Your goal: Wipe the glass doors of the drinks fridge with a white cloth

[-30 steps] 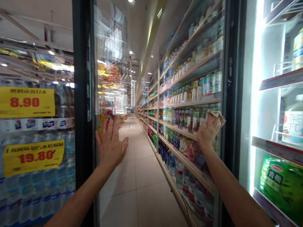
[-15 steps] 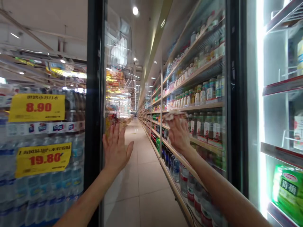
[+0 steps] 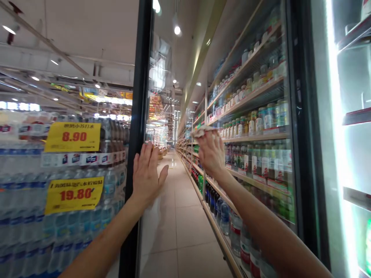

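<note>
While left hand (image 3: 148, 175) lay spread, seemingly empty, at tall black-framed glass door (image 3: 141, 77), right hand (image 3: 213, 154), fingers extended, held crumpled off-white cloth (image 3: 204, 130) against pane, rightward of left.

At left, yellow price signs (image 3: 74, 137) reading 8.90 and 19.80, in front of stacked packs of bottled drinks (image 3: 20, 195). Down the middle, pale floor tiles (image 3: 191, 224) alongside long shelves (image 3: 255, 138) full of bottles and jars (image 3: 265, 159). Overhead, lit round lamps (image 3: 177, 30). At far right, a bright white light strip (image 3: 337, 116) beside dark-edged racks (image 3: 358, 117)
</note>
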`<state>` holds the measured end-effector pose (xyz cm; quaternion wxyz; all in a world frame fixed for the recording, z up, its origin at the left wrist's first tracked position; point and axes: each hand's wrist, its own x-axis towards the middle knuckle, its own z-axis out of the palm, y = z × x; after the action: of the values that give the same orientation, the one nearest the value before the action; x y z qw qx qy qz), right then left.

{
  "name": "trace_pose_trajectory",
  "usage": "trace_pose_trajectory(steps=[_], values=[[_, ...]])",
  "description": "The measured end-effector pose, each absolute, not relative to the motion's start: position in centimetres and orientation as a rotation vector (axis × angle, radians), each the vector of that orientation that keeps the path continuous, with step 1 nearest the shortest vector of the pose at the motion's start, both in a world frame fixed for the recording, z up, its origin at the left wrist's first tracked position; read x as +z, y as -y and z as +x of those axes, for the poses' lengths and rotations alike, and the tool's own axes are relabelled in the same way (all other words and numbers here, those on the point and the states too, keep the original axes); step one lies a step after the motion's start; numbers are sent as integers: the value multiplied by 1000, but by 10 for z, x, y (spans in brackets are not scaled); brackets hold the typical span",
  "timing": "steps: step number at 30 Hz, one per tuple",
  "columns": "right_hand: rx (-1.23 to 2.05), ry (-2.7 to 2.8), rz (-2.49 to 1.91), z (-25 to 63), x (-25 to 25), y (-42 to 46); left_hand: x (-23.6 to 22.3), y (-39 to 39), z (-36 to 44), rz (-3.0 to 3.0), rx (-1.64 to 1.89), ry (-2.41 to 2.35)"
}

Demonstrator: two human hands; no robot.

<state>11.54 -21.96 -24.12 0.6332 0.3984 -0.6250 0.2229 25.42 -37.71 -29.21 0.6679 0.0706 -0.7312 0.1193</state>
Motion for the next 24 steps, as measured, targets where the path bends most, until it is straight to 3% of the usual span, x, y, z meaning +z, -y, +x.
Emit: trace_pose_trajectory(steps=[3,9,14,19,24], values=[[679,1461,728,123,-229,229,-287,381,259,143,286,1621],[181,1241,1329,147,-243,267,-277,382,259,152,234,1589],[518,1420,908,153,-216,270,-273,378,254,144,247,1586],[268,1305,1047,132,-200,243,-267,378,246,145,229,1600],[668,1426,523,80,-177,177,-257,375,238,153,181,1608]])
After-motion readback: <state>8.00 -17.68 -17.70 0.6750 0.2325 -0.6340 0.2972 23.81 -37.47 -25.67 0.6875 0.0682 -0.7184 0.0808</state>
